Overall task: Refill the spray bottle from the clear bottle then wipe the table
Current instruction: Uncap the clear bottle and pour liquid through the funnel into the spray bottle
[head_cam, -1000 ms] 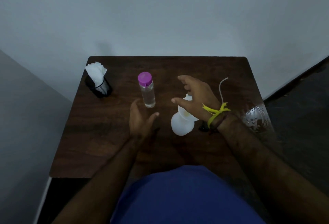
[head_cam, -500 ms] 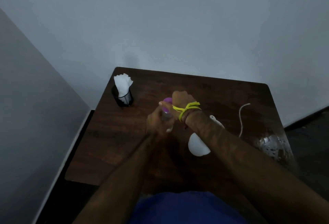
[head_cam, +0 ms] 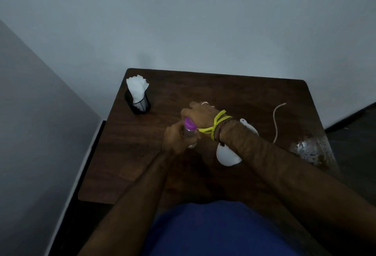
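Observation:
My left hand grips the body of the clear bottle over the middle of the dark wooden table. My right hand, with a yellow band at the wrist, is closed over its purple cap. The white spray bottle lies on the table just right of the hands, partly hidden under my right forearm. Its thin tube curls across the table further right.
A black mesh cup with white tissues stands at the table's far left corner. A wet, shiny patch covers the right edge of the table. Walls close in behind and on the left.
Both hands left the open table and the spray bottle and closed on the clear bottle. The camera has swung, so the table sits further right and lower.

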